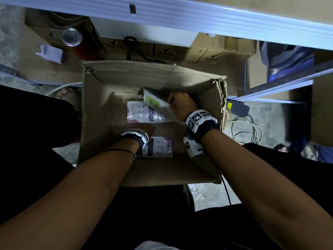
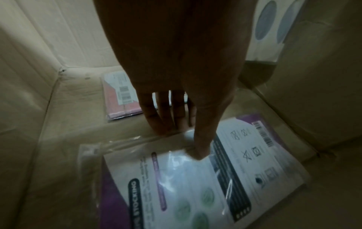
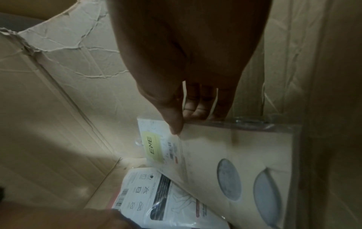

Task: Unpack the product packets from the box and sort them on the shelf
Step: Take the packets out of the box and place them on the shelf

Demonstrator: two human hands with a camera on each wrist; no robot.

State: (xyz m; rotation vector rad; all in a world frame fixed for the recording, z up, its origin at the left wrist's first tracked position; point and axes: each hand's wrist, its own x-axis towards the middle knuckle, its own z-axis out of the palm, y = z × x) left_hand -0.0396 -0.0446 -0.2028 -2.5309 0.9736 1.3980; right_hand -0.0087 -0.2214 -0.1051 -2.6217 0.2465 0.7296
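An open cardboard box (image 1: 126,78) stands on the floor with both of my hands inside it. My right hand (image 1: 173,105) pinches a green-label packet (image 1: 153,101) together with a beige packet that has two round windows (image 3: 245,170). The thumb (image 3: 174,124) lies on their front and the fingers sit behind, holding both tilted against the right wall. My left hand (image 1: 146,129) reaches the box floor. Its thumb (image 2: 199,153) presses a purple stocking packet (image 2: 186,186) while its straight fingers (image 2: 162,124) touch the floor at the packet's edge. A pink packet (image 1: 138,112) lies flat further in.
A white shelf rail (image 1: 216,17) crosses the top, with flat cardboard boxes (image 1: 216,51) under it. A lidded jar (image 1: 72,37) and a white plug (image 1: 52,54) sit at the back left. Coiled cable (image 1: 245,130) and a black adapter (image 1: 237,107) lie right of the box.
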